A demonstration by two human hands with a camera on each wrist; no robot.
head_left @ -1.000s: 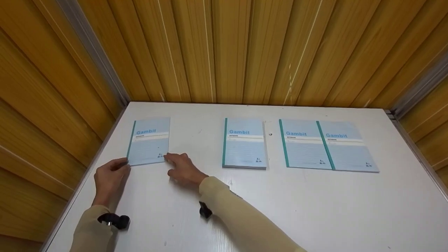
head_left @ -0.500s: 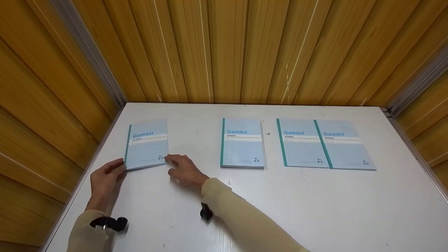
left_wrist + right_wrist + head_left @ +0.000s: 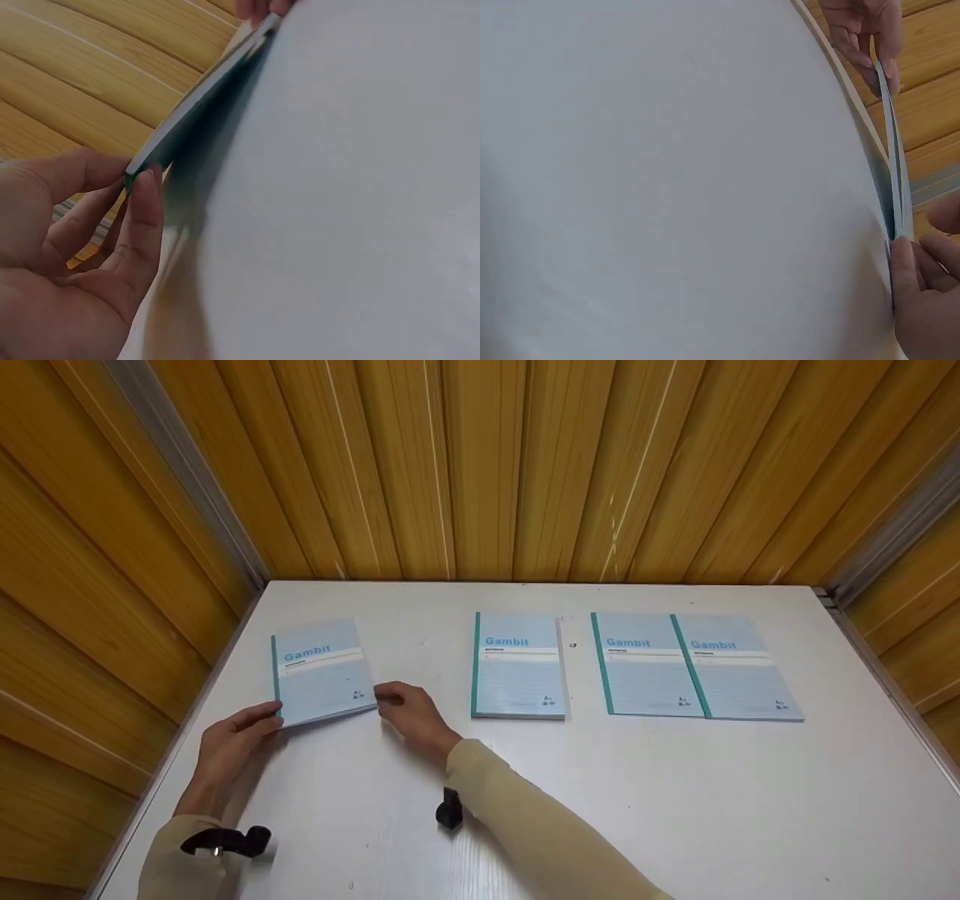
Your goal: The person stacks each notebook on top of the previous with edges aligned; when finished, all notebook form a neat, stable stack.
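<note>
Slightly askew, a pale-blue Gambit notebook [image 3: 324,671] sat between both hands, its near edge raised off the white table [image 3: 570,802]. The left hand [image 3: 229,746] pinched the near-left corner at the green spine [image 3: 276,679]; the right hand [image 3: 416,720] pinched the near-right corner. Well apart to the right lay a Gambit notebook stack [image 3: 517,679], then two side-by-side Gambit notebooks [image 3: 649,686] beyond it.
</note>
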